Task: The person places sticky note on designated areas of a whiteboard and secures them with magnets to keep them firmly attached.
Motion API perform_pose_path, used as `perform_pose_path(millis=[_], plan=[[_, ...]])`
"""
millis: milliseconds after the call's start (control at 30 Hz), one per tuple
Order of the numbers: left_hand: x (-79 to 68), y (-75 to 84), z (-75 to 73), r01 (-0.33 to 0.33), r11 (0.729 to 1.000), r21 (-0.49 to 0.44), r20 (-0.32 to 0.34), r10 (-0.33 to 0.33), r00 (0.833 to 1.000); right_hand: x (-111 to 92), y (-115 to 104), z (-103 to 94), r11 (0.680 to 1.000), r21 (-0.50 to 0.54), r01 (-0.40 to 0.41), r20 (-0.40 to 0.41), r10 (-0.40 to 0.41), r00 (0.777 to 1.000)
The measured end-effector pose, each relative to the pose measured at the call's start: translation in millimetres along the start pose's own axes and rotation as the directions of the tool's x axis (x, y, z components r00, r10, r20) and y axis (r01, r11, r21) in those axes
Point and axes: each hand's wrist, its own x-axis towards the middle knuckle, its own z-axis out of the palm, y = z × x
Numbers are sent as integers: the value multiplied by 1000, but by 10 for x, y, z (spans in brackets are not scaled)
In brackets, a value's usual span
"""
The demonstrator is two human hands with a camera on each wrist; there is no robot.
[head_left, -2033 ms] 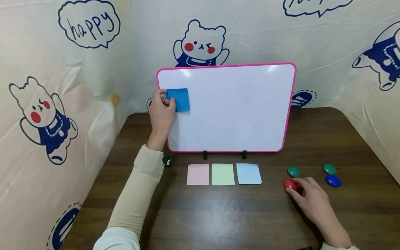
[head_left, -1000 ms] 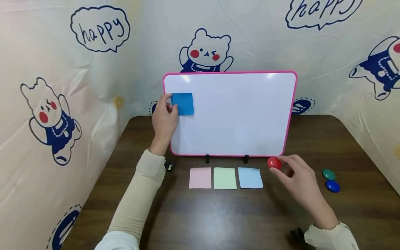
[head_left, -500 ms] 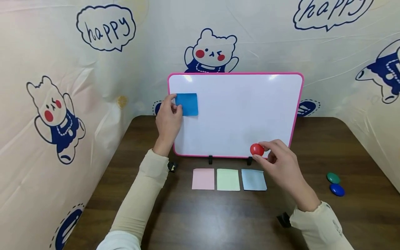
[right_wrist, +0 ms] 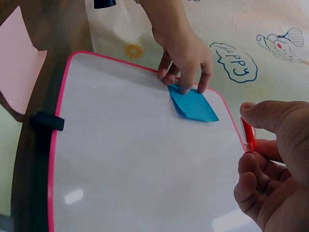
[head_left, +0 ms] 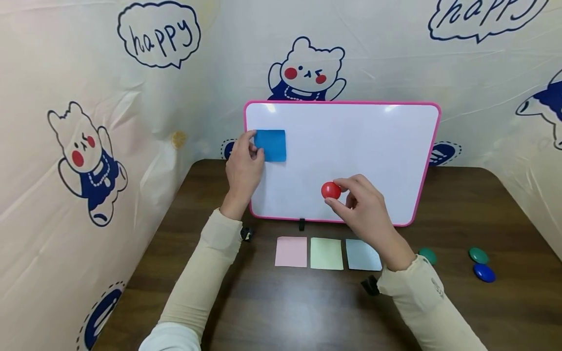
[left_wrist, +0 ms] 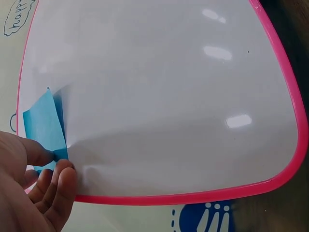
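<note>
A pink-framed whiteboard (head_left: pixel 360 146) stands upright on the table. My left hand (head_left: pixel 244 168) pinches the left edge of a blue sticky note (head_left: pixel 273 145) against the board's left side. In the left wrist view the thumb lies on the note (left_wrist: pixel 44 123), and its far edge lifts off the surface. My right hand (head_left: pixel 364 209) holds a round red magnet (head_left: pixel 331 190) between thumb and fingertips, in front of the board's lower middle. Seen edge-on in the right wrist view, the magnet (right_wrist: pixel 248 134) sits apart from the board.
Pink (head_left: pixel 291 251), green (head_left: pixel 327 253) and light blue (head_left: pixel 362 254) paper squares lie in a row before the board. Two green magnets (head_left: pixel 478 255) and a blue magnet (head_left: pixel 484 273) rest at the right; the right sleeve partly covers the other green one (head_left: pixel 428 255). A black clip (head_left: pixel 302 224) supports the board.
My right hand has lifted the red magnet off the table and carried it up and left, across the board's front. My left hand stays at the blue note. The head view has shifted slightly.
</note>
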Motion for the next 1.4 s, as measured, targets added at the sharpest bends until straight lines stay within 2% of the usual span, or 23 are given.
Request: perform_pose_path(millis=[167, 367, 667, 833, 1100, 1400], plan=[[8, 18, 4, -5, 1000, 5, 5, 5, 1000, 166, -62, 134, 999, 39, 24, -15, -24, 1000], [4, 15, -6, -10, 1000, 12, 1, 10, 1000, 380, -117, 337, 998, 64, 12, -12, -11, 1000], [-2, 15, -9, -24, 999, 24, 3, 24, 1000, 654, -192, 651, 995, 85, 59, -102, -50, 994], [0, 21, -21, -41, 999, 35, 2, 41, 999, 838, -218, 799, 995, 71, 70, -116, -61, 991], [-15, 3, -18, -53, 998, 33, 0, 53, 999, 1063, -205, 1015, 996, 79, 40, -102, -32, 994], [-18, -12, -21, -70, 996, 48, -8, 71, 997, 1206, -183, 1164, 999, 5, -53, -74, 53, 996]])
